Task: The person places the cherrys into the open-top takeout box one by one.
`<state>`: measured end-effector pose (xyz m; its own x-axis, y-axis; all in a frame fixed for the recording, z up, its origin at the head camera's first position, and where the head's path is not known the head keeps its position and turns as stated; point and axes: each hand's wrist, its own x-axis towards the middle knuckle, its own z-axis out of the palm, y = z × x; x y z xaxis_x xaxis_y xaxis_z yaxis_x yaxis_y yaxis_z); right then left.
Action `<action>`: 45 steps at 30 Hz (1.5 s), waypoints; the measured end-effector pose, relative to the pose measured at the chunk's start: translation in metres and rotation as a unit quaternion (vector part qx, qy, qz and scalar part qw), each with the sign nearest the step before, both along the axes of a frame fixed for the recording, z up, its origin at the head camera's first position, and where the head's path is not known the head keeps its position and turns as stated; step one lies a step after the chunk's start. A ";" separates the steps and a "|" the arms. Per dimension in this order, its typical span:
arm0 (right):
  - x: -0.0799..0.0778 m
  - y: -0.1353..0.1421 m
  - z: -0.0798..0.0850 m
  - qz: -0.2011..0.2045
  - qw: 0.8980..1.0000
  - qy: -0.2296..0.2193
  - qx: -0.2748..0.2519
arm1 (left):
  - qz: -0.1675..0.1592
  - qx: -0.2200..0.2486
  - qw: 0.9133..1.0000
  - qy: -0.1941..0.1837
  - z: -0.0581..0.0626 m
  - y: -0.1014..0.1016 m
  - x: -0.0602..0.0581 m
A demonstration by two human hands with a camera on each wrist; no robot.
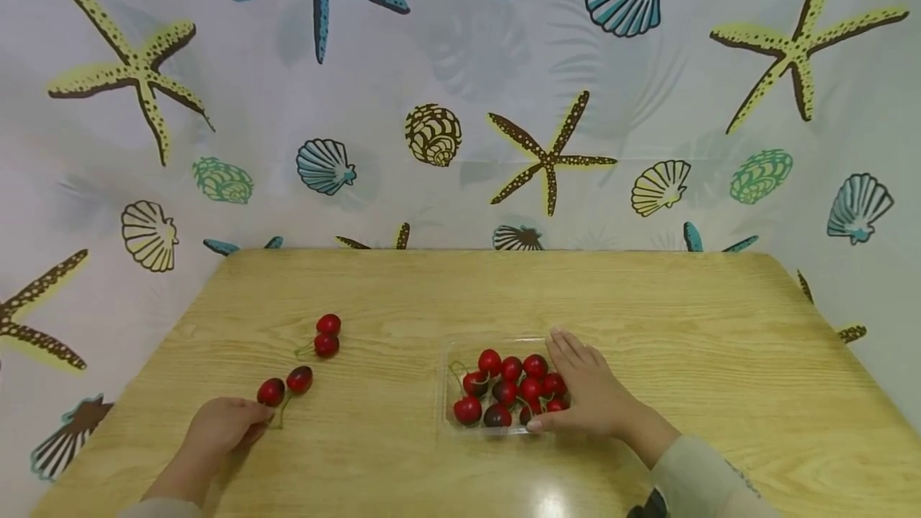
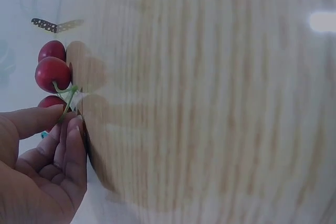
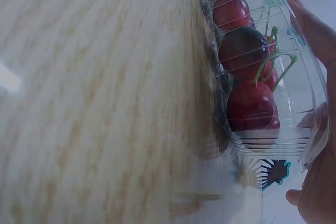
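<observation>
A pair of red cherries (image 1: 285,386) joined by green stems lies at the front left of the wooden table (image 1: 647,302). My left hand (image 1: 262,420) pinches the stem between thumb and forefinger; the left wrist view shows the left hand (image 2: 71,116) right below the cherries (image 2: 52,73). A clear plastic tray (image 1: 449,422) holding several cherries (image 1: 511,390) sits at the front centre. My right hand (image 1: 568,390) grips its right end, fingers along the side and thumb at the front corner. In the right wrist view the tray (image 3: 273,145) lies between those fingers (image 3: 307,24) and the thumb.
A second pair of cherries (image 1: 327,334) lies loose on the table, between the first pair and the tray. A curtain (image 1: 460,102) printed with starfish and shells hangs close behind and beside the table. The table's left edge runs near my left hand.
</observation>
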<state>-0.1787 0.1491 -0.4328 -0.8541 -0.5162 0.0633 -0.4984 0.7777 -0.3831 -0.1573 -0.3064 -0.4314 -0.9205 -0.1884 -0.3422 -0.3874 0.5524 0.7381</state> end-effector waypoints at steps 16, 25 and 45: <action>-0.001 0.002 0.001 0.007 1.000 0.004 -0.010 | 0.010 0.157 0.987 0.038 0.002 0.006 0.002; 0.000 0.000 0.001 0.004 1.000 0.005 -0.006 | 0.013 0.188 0.981 0.046 0.006 0.006 0.007; 0.000 0.001 0.000 0.005 1.000 0.005 -0.012 | -0.016 0.169 0.984 0.059 0.028 0.026 0.011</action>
<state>-0.1783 0.1497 -0.4327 -0.8479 -0.5233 0.0843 -0.5103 0.7629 -0.3971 -0.1467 -0.2800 -0.4035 -0.9613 -0.0533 -0.2704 -0.2743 0.2778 0.9206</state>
